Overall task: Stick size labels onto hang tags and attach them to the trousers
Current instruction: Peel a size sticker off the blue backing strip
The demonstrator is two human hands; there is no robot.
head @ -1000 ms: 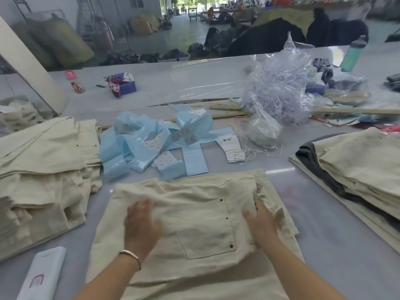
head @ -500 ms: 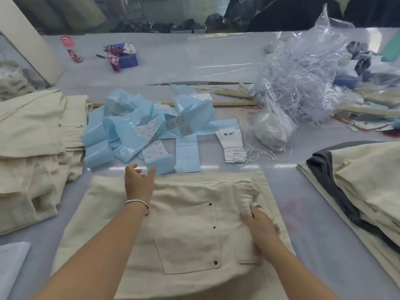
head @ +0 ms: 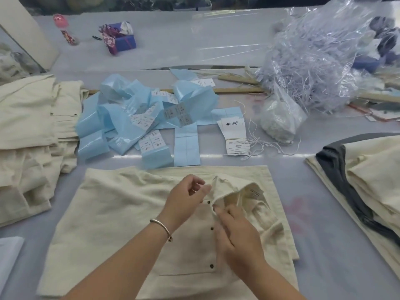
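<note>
Now opening the waistband: cream trousers (head: 121, 215) flat on the bench (head: 324, 245), front and centre, long axis toward the wearer, waist pointing away toward the hang tags (head: 234, 135). Left hand (head: 186, 200) pinching the turned-back waistband edge, fingers curled; right hand (head: 236, 232) curled at the fabric just beside it, exact grip hard to tell. Probably held so to bare the inner care label (head: 255, 192) as a spot for tying 1 tag. Blue label sheets (head: 186, 146) within reach beyond.
</note>
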